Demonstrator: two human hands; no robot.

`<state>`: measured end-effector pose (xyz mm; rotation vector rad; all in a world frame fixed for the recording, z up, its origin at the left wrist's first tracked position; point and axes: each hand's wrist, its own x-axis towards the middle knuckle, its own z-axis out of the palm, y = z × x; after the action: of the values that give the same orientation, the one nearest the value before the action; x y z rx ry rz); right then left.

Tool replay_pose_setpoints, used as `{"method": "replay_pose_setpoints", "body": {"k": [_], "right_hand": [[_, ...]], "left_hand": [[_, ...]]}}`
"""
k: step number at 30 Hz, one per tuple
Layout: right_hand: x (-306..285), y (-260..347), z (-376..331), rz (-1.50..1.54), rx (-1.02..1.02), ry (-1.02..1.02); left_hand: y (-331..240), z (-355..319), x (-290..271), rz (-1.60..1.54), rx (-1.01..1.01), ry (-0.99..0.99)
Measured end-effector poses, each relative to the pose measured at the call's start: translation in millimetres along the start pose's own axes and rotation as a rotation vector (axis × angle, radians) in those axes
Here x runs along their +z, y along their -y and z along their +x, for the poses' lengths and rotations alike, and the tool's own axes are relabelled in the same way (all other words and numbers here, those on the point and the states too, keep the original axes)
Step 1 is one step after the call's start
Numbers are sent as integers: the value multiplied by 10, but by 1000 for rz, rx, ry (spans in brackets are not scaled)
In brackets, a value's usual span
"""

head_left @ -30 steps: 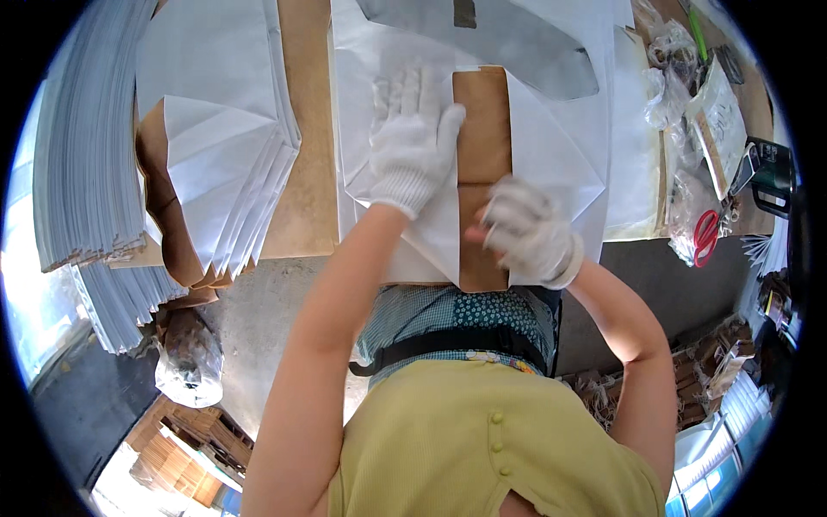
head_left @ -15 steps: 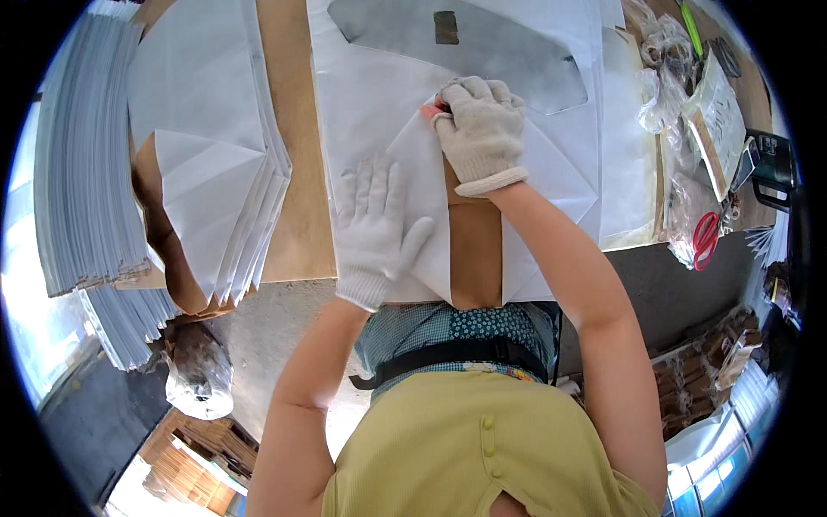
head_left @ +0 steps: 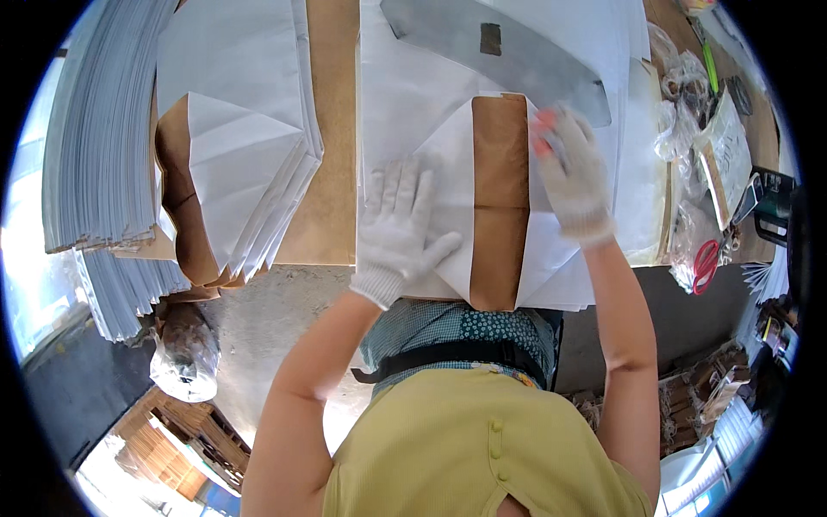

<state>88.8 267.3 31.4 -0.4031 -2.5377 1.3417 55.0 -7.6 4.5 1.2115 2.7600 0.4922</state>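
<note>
My left hand (head_left: 401,220), in a pale knit glove, lies flat with fingers outstretched on the white paper left of a brown strip. Beneath it is a white paper bag (head_left: 448,172) whose folded near end shows a long brown inner strip (head_left: 500,198). To the right of that strip, my gloved right hand (head_left: 573,168) is over the bag's right side. Motion smears its fingers; reddish patches show at its fingertips, and I cannot make out whether it holds anything. Beyond both hands a grey metal plate (head_left: 500,47) with a dark patch lies on the paper.
At left lie folded bags (head_left: 250,129) with brown openings, beside a thick stack of white sheets (head_left: 108,129). Along the right side are clear plastic wrap (head_left: 685,82), red-handled scissors (head_left: 705,265) and a green tool (head_left: 710,67). Brown tabletop (head_left: 332,172) shows between the piles.
My right hand has moved off the brown strip to its right, leaving the strip uncovered. My left hand stays flat on the paper. The whole view has shifted a little.
</note>
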Motion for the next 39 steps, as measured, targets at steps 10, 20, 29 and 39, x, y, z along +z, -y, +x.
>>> {"method": "replay_pose_setpoints", "body": {"k": [10,20,29,39], "right_hand": [[-32,-264,-269,-643,-413,72],[-291,-318,426,-736,142,-315],[-1422,-611,-121,182,347,-284],[-1035,-406,-648,3,503,92]], "left_hand": [[-328,778,71,-125,58,-81],[-139,87,12,14,-81,-66],[36,-395,94,2,-108,-120],[467,-228,-308,-349,16,-119]]}}
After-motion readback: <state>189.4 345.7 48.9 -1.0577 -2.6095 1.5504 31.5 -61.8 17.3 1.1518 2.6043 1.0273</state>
